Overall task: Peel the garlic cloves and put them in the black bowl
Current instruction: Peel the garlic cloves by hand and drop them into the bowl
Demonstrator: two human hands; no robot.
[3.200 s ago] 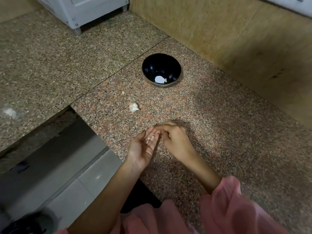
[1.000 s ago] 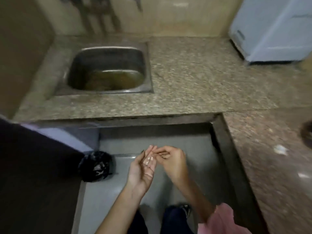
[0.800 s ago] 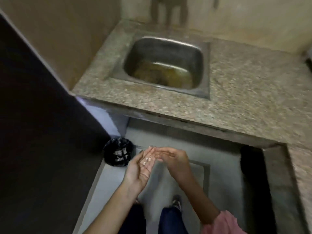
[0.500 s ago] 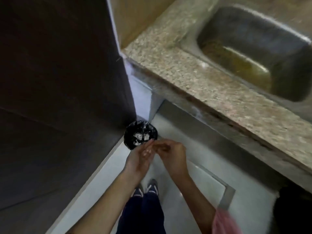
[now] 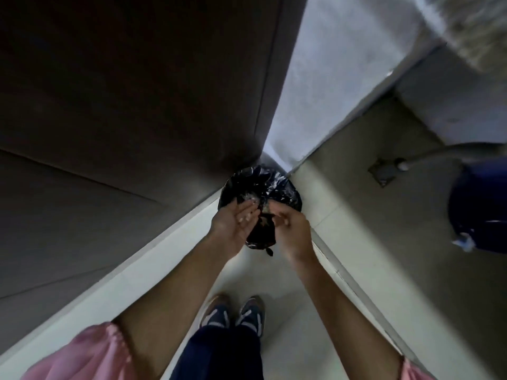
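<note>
Reviewer: Hands, quick?

Labeler: Left hand (image 5: 233, 224) palm up, fingers straight and together, small pale bits (image 5: 245, 217) lying on the palm. Peel or clove, cannot tell. Right hand (image 5: 292, 229) just beside it at 3 o'clock with a gap between them, fingers loosely curled. Whether it pinches anything, cannot tell.

Reviewer: Under them?

Labeler: Black bin bag (image 5: 260, 187) on the floor (image 5: 290, 281), at 12 o'clock from the hands, both hands over its near edge. Shoes (image 5: 233, 314) at 6 o'clock. Blue container (image 5: 482, 212) far out at 3 o'clock, floor drain (image 5: 384, 171) near it.

Reviewer: Versus half a second ago?

Labeler: Then the two hands touched over the left palm, now they are apart. Bin bag was beyond the hands, now it is right under them. Sink has slid out of view.

Reviewer: Bowl?

Labeler: Black bowl sat on the granite counter three seconds back, something white inside. View has turned off it.
</note>
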